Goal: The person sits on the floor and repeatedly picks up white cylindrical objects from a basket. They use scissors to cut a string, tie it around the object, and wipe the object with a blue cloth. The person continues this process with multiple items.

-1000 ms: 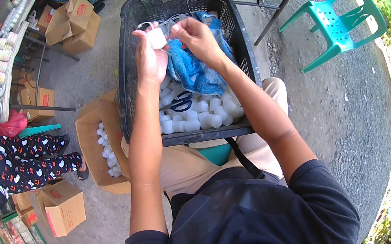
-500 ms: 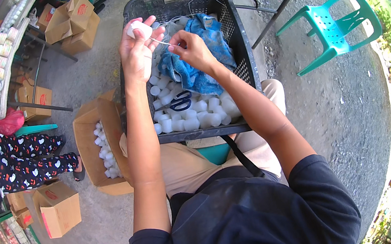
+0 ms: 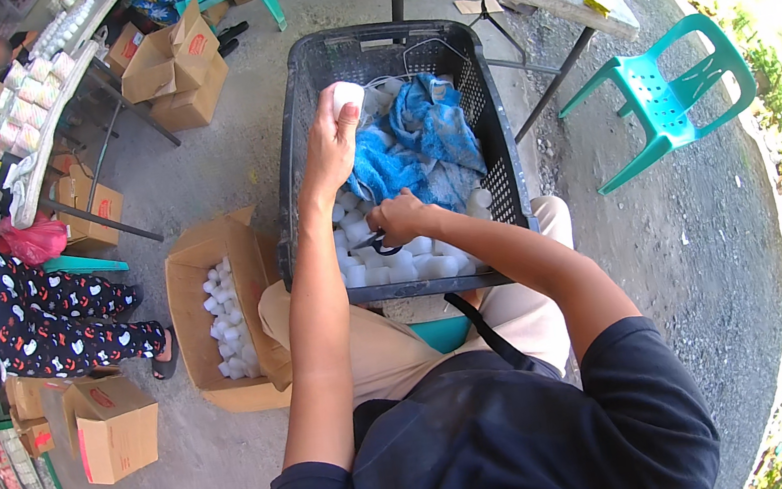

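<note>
Near the far left corner of a black plastic crate (image 3: 428, 287), the person's left hand (image 3: 332, 147) grips a white, rounded cylinder (image 3: 348, 98) between thumb and fingers. Nearer the crate's front edge, the right hand (image 3: 399, 218) is curled over dark-handled scissors (image 3: 385, 243); whether it grips them cannot be told. The step in hand looks like taking up the scissors; the next move seems to call for fingers seated in the handle loops. Beneath the right hand lie similar white pieces (image 3: 437, 266), with a blue towel (image 3: 436, 137) toward the crate's right edge. Left of the crate, a cardboard box (image 3: 232, 397) holds more.
</note>
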Demonstrator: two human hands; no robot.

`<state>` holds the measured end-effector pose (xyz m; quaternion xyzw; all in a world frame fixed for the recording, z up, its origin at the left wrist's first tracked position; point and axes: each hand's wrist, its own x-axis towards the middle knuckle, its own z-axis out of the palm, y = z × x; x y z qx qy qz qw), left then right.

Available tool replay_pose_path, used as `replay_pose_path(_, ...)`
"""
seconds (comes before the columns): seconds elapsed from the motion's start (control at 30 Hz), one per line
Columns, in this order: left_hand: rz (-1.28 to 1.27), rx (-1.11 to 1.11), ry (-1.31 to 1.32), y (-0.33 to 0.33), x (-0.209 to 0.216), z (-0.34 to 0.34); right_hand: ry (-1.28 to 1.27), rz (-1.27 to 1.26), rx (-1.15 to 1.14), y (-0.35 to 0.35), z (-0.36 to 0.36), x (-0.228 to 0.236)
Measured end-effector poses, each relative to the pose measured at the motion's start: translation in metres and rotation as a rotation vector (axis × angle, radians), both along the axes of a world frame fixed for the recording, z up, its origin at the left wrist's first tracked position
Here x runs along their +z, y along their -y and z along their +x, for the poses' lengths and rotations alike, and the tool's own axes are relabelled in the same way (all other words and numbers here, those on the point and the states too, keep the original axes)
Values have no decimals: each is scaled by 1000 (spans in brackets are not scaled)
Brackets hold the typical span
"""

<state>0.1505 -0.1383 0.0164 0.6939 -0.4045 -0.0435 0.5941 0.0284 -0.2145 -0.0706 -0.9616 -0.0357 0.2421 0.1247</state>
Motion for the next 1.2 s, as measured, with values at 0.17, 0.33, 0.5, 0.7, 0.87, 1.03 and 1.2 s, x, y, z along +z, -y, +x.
replay_pose_path(0.17,-48,-4,-33,-14,12,-4,-154,1121,-488,87,-51,74)
replay_pose_path(0.33,40,-257,-390,-38,2,-49,324,1659,-654,81,-96,121)
replay_pose_path(0.5,148,-314,-482,-56,-6,-83,845,1651,-606,41,-87,158)
replay_pose_path(0.7,223,-306,-358,-59,0,-96,924,1511,-510,30,-94,129)
replay_pose_path(0.87,176,-339,-342,-55,2,-104,834,1360,-507,24,-106,126)
replay_pose_path(1.03,184,-374,-353,-59,6,-105,1026,1486,-489,30,-110,147)
replay_pose_path(1.2,195,-363,-289,-61,4,-109,976,1431,-482,31,-116,138)
